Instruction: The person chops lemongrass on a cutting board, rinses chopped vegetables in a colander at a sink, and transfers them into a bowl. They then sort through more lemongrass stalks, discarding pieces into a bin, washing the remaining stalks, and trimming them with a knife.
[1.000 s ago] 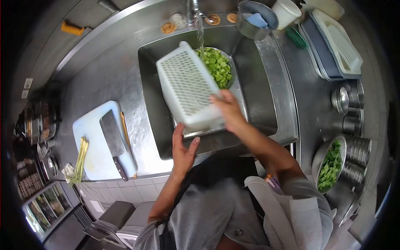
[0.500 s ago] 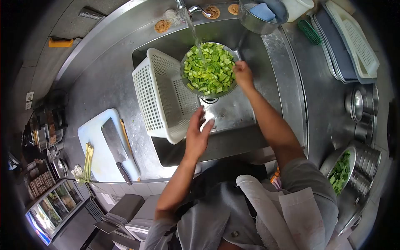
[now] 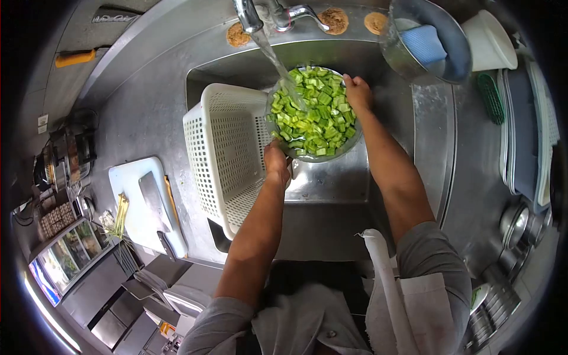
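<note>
A round metal bowl (image 3: 322, 158) full of chopped green vegetable pieces (image 3: 316, 112) is in the sink, with water (image 3: 278, 59) from the faucet (image 3: 248, 19) pouring into it. My left hand (image 3: 276, 163) grips the bowl's lower left rim, its fingertips partly hidden beneath. At the upper right rim, my right hand (image 3: 358, 94) is closed on the edge with the thumb on top. A white perforated plastic basket (image 3: 228, 139) stands tilted in the sink, just left of the bowl and close to my left hand.
Left of the sink lies a white cutting board (image 3: 133, 177) with a cleaver (image 3: 155, 204) and pale green stalks (image 3: 120, 213). A metal pot (image 3: 408, 56) holding a blue cloth (image 3: 424, 43) stands behind at right, near a white bucket (image 3: 488, 40) and a green scrub brush (image 3: 490, 97).
My left hand has moved up from below the bowl and taken hold of its rim. The right hand keeps its grip. The view has shifted closer to the sink.
</note>
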{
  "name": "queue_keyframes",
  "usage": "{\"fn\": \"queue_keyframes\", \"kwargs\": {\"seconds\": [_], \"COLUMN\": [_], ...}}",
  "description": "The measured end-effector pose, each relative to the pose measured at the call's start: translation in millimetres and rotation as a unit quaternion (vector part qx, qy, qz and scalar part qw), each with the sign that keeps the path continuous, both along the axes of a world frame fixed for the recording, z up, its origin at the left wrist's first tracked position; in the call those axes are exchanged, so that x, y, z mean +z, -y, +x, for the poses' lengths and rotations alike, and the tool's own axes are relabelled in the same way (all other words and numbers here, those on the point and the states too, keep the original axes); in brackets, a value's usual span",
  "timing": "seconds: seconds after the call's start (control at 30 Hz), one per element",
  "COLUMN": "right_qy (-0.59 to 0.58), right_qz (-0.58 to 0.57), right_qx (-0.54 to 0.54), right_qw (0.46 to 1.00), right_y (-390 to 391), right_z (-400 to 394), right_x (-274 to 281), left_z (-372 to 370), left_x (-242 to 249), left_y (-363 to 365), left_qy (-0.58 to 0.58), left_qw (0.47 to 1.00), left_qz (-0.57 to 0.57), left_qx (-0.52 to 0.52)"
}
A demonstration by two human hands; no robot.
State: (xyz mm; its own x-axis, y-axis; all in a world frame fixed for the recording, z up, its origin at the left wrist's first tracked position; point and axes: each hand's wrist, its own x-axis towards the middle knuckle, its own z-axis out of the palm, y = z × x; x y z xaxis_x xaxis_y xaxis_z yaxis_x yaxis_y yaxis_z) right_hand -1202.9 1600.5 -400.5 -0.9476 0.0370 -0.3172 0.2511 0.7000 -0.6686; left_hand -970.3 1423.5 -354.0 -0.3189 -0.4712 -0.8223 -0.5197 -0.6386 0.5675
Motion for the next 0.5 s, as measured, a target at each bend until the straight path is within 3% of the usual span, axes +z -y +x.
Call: {"fn": "queue_keyframes", "kwargs": {"seconds": [0.1, 0.23, 0.33, 0.4, 0.43, 0.5], "right_qy": [-0.021, -0.088, -0.103, -0.107, -0.135, -0.125], "right_qz": [-0.016, -0.045, -0.059, -0.064, -0.129, -0.086], "right_qx": [-0.025, -0.090, -0.119, -0.140, -0.150, -0.137], "right_qw": [0.999, 0.991, 0.986, 0.982, 0.971, 0.979], "right_y": [-6.0, -25.0, -45.8, -58.2, -58.4, -68.8], "right_z": [6.7, 32.3, 61.7, 77.2, 86.4, 103.3], "right_x": [-1.7, -10.2, -1.7, 15.0, 25.7, 46.7], "left_z": [-2.0, -4.8, 10.7, 23.5, 31.7, 44.1], "left_x": [-9.0, 0.2, 12.4, 25.1, 28.9, 44.5], "left_y": [23.6, 17.5, 2.7, -4.0, -4.2, -11.8], "left_qy": [0.014, 0.073, 0.035, 0.040, 0.035, -0.001], "left_qw": [0.997, 0.989, 0.997, 0.994, 0.993, 0.996], "left_qz": [0.035, -0.065, -0.009, -0.013, -0.010, -0.036], "left_qx": [-0.060, -0.114, -0.071, -0.101, -0.115, -0.080]}}
